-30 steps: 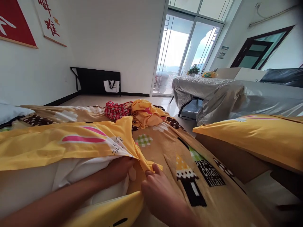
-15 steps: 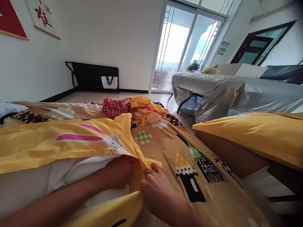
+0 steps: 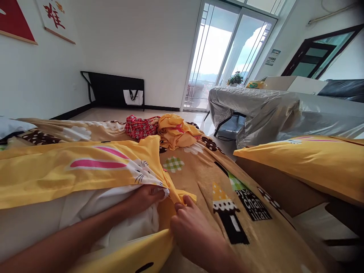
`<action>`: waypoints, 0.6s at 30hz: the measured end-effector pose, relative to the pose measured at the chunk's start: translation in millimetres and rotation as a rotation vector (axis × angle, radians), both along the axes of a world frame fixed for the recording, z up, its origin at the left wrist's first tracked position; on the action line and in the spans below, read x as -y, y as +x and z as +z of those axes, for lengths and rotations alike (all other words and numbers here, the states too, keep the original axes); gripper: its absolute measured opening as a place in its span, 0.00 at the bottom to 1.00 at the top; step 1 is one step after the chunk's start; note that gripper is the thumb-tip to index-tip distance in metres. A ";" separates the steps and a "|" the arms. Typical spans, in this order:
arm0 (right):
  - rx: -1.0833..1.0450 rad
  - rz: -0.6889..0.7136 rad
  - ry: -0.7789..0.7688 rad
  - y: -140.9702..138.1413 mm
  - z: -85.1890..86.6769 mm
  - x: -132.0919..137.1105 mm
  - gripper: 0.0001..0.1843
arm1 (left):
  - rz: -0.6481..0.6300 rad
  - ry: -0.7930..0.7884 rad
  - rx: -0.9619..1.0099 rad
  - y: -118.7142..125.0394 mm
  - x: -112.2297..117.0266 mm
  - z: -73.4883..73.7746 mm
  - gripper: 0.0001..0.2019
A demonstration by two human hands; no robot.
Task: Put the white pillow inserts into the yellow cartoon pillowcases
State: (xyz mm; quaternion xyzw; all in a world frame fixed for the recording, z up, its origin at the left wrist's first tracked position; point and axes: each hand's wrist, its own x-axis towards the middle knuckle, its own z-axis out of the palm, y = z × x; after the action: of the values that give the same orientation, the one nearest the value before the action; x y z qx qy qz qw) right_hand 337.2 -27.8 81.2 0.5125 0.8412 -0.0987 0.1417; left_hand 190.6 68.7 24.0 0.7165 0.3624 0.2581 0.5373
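Note:
A yellow pillowcase (image 3: 57, 170) with a white rabbit print and pink ears lies over a white pillow (image 3: 136, 223), whose side shows through the long opening. My left hand (image 3: 150, 196) reaches into that opening, its fingers closed on a white corner of the pillow just under the case's upper edge. Beside it, my right hand (image 3: 189, 223) is closed on the yellow fabric at the end of the pillowcase, gripping it from outside. The left fingertips are partly covered by cloth.
Under everything spreads a brown patterned blanket (image 3: 196, 178). Crumpled yellow cloth (image 3: 178, 131) and red checked cloth (image 3: 139, 127) lie at the far edge. Another yellow-cased pillow (image 3: 307, 155) rests on a cardboard box at right. Behind stands a plastic-covered table (image 3: 256, 102).
My left hand shows more clearly inside the opening, with the white pillow corner visible at its fingertips. My right hand keeps its grip. The whole view has shifted slightly.

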 end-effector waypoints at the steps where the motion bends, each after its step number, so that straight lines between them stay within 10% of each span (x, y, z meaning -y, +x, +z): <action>1: 0.000 -0.002 0.000 0.2 -0.9 0.1 0.12 | 0.046 -0.016 0.015 0.2 -1.5 -2.3 0.14; 8: -0.021 -0.006 0.047 0.9 -2.3 0.2 0.13 | 0.021 0.135 -0.022 -3.7 -4.3 0.5 0.14; 13: -0.007 -0.003 0.017 1.1 -2.6 -0.6 0.12 | -0.235 0.895 -0.445 -3.4 9.9 -3.3 0.08; 18: 0.027 -0.026 0.040 0.0 1.0 3.6 0.12 | -0.511 1.408 -0.318 4.4 19.0 -8.2 0.12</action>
State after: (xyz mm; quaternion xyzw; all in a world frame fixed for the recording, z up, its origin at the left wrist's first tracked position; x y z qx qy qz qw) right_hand 337.2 -31.4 82.2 0.5273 0.8343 -0.0770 0.1414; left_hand 195.0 49.7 15.9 0.9799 0.0084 0.1896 -0.0616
